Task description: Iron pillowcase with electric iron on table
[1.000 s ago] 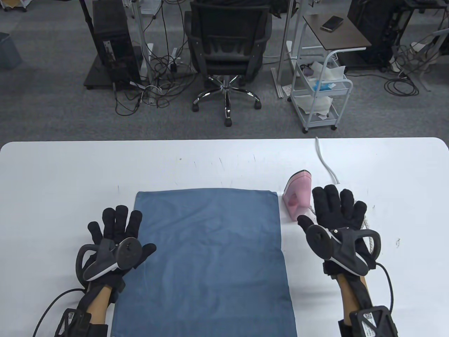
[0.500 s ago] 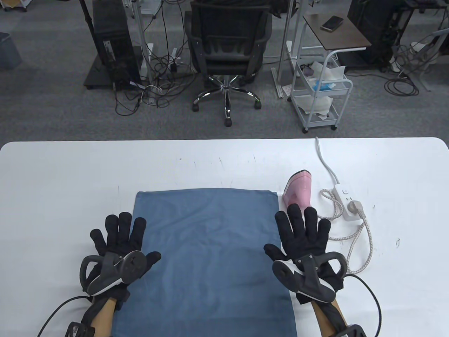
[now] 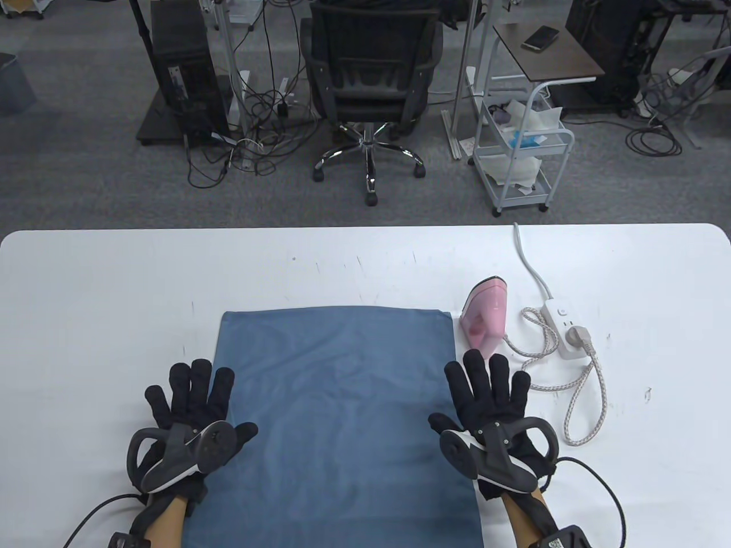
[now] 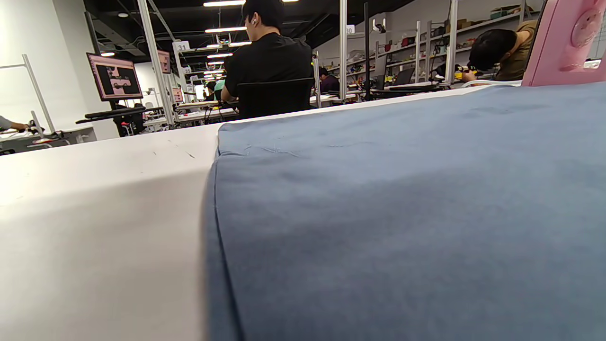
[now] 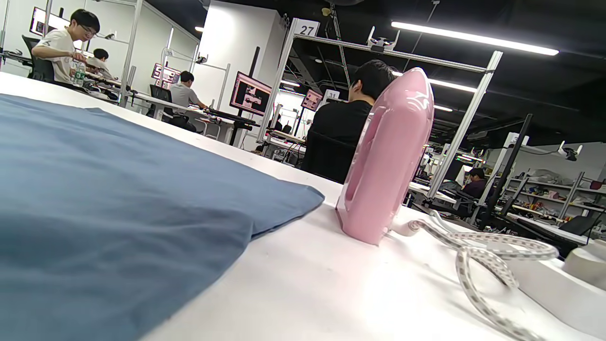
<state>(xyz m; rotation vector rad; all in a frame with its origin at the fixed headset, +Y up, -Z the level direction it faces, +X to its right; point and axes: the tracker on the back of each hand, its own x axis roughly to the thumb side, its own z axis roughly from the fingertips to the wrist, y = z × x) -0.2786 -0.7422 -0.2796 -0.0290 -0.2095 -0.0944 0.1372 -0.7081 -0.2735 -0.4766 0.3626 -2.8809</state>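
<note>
Flat on the white table (image 3: 103, 285), a blue pillowcase (image 3: 342, 411) is being flanked by both gloved hands. The left hand (image 3: 191, 414) is being held palm-down with fingers spread at the left edge, thumb over the cloth, nothing gripped. The right hand (image 3: 488, 408) is likewise being held open and spread at the right edge, holding nothing. Just beyond its fingertips, a pink iron (image 3: 485, 319) is being stood upright beside the pillowcase's far right corner. Its braided cord (image 3: 577, 394) is being looped on the table to a plug in a white power strip (image 3: 565, 328), right of the iron.
</note>
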